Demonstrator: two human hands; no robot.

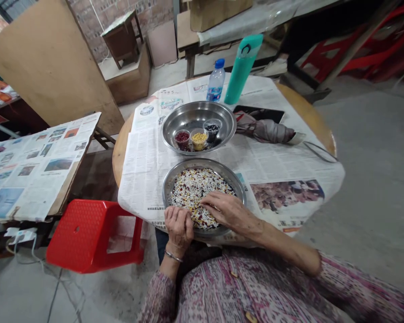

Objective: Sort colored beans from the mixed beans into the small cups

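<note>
A steel basin (164,181) near the table's front edge holds a mix of white grains with red, yellow and black beans (202,188). My left hand (179,226) is curled closed at the basin's front left rim; what lies inside its fingers is hidden. Over the mix, my right hand (230,213) reaches in from the right, thumb and fingertips drawn together at the grains. Anything between them is too small to make out. Behind stands a larger steel basin (191,112) with three clear cups: red beans (182,138), yellow beans (199,139) and black beans (212,130).
Newspaper (144,166) covers the round table. At its back stand a water bottle (216,83) and a teal flask (243,69). A folded grey umbrella (265,130) and a dark flat object (262,113) lie right. A red stool (84,235) stands left.
</note>
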